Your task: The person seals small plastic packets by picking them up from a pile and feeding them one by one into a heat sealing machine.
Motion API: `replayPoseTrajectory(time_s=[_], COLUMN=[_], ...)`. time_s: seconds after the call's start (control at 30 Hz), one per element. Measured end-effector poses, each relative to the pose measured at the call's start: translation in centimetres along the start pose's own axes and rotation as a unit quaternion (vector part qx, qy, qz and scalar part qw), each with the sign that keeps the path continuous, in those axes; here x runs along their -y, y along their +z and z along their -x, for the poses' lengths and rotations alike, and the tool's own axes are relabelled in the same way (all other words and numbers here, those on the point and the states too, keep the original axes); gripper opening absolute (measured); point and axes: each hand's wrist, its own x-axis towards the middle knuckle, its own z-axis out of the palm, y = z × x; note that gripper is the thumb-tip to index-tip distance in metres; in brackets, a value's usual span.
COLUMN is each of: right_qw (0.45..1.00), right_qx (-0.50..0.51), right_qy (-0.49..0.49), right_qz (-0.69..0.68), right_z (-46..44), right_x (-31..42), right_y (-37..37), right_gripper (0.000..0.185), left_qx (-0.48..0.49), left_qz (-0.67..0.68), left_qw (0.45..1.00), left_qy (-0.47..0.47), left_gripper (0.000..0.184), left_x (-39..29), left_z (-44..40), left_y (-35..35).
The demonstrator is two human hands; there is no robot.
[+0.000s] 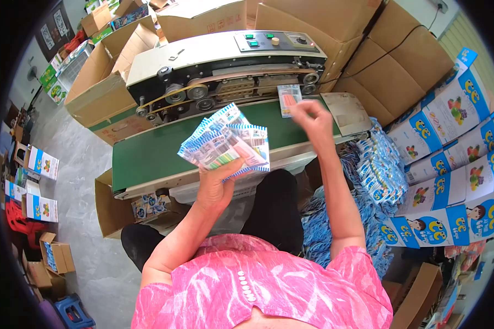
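Several white-and-blue cartons (42, 163), on the floor, far left. One open cardboard box (106, 203), below the left end of the belt, small printed packets (150, 205) inside. One green belt (148, 159), running in front of a machine (197, 52) with pulleys and a control panel (277, 40). One left hand (217, 183), gripping a fan of blue-edged packets (225, 140) at its lower edge, thumb on top, above the belt's near side. One single packet (288, 95), on the belt by the machine's right end. One right hand (314, 120), fingers curled, beside that packet; slightly blurred, so pinch or mere touch cannot be told. One heap of blue packets (379, 164), right. Blue-and-white printed cartons (422, 183), stacked, far right.
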Motion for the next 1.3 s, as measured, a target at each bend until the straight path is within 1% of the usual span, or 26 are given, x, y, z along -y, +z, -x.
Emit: replayPoseTrajectory(time_s=[0.03, 0.07, 0.1, 0.2, 0.23, 0.33, 0.37, 0.47, 0.5, 0.57, 0.6, 0.63, 0.73, 0.9, 1.0, 1.03, 1.13, 1.3], right_qw=[0.994, 0.974, 0.973, 0.973, 0.972, 0.977, 0.978, 0.981, 0.981, 0.971, 0.964, 0.965, 0.992, 0.987, 0.988, 0.988, 0.974, 0.966], right_qx=[0.088, 0.175, 0.179, 0.109, 0.112, 0.011, 0.010, -0.049, -0.049, -0.006, 0.016, 0.017, 0.025, -0.015, -0.038, -0.041, -0.051, -0.034], right_qy=[0.044, 0.087, 0.090, 0.019, 0.019, 0.063, 0.063, 0.037, 0.037, 0.060, 0.072, 0.072, -0.029, -0.051, 0.041, 0.041, 0.060, 0.072], right_qz=[-0.056, -0.112, -0.116, -0.202, -0.205, -0.201, -0.200, -0.184, -0.182, -0.230, -0.254, -0.253, -0.122, -0.155, -0.146, -0.142, -0.214, -0.247], right_z=[2.1, 3.9, 4.9, 6.9, 7.2, 8.0, 8.0, 8.3, 8.4, 8.5, 8.5, 8.6, 9.0, 9.3, 9.5, 9.6, 9.0, 7.0], right_x=[2.9, 5.1, 5.6, 6.3, 6.2, 5.6, 5.8, 6.4, 6.4, 6.3, 6.3, 6.2, 5.9, 6.1, 5.4, 5.2, 4.7, 3.1], right_y=[0.9, 1.7, 2.5, 4.3, 4.6, 5.0, 5.0, 5.2, 5.1, 5.1, 5.1, 5.0, 4.4, 4.3, 3.1, 2.8, 2.5, 1.1], right_gripper=[0.016, 0.015, 0.015, 0.013, 0.013, 0.010, 0.010, 0.009, 0.009, 0.009, 0.009, 0.009, 0.010, 0.013, 0.016, 0.016, 0.018, 0.015], left_qx=[-0.005, -0.002, 0.000, -0.008, -0.008, -0.013, -0.019, -0.020, -0.018, -0.015, -0.003, 0.009, 0.019, 0.026, 0.028, 0.020, 0.016, -0.009], left_qz=[-0.001, -0.001, -0.002, -0.010, -0.013, -0.016, -0.012, -0.006, -0.005, -0.004, -0.003, -0.001, -0.005, -0.022, -0.014, -0.005, 0.007, 0.025], left_qw=[1.000, 1.000, 1.000, 1.000, 0.999, 0.999, 1.000, 1.000, 1.000, 1.000, 1.000, 0.999, 0.998, 0.998, 0.998, 0.999, 1.000, 1.000], left_qy=[0.000, 0.007, 0.013, 0.024, 0.028, 0.025, 0.018, 0.010, 0.012, 0.015, 0.026, 0.038, 0.054, 0.060, 0.046, 0.036, 0.022, -0.001], left_gripper=[0.045, 0.044, 0.043, 0.042, 0.041, 0.041, 0.040, 0.041, 0.042, 0.042, 0.043, 0.044, 0.045, 0.045, 0.045, 0.045, 0.044, 0.044], left_x=[0.1, 0.2, 0.3, 0.3, 0.2, 0.1, 0.2, 0.8, 1.0, 1.1, 1.1, 1.0, 1.0, -0.2, -0.1, 0.2, 0.7, 0.9], left_z=[-0.2, -0.5, -0.7, -0.5, -0.5, -0.5, -0.6, -1.0, -1.1, -1.3, -1.4, -1.4, -1.3, -1.0, -1.4, -1.5, -1.8, -1.8], left_y=[0.0, 0.2, 0.3, 0.5, 0.7, 1.1, 1.3, 1.2, 1.0, 1.0, 1.0, 1.0, 0.7, 1.3, 1.2, 0.9, 0.7, 1.0])
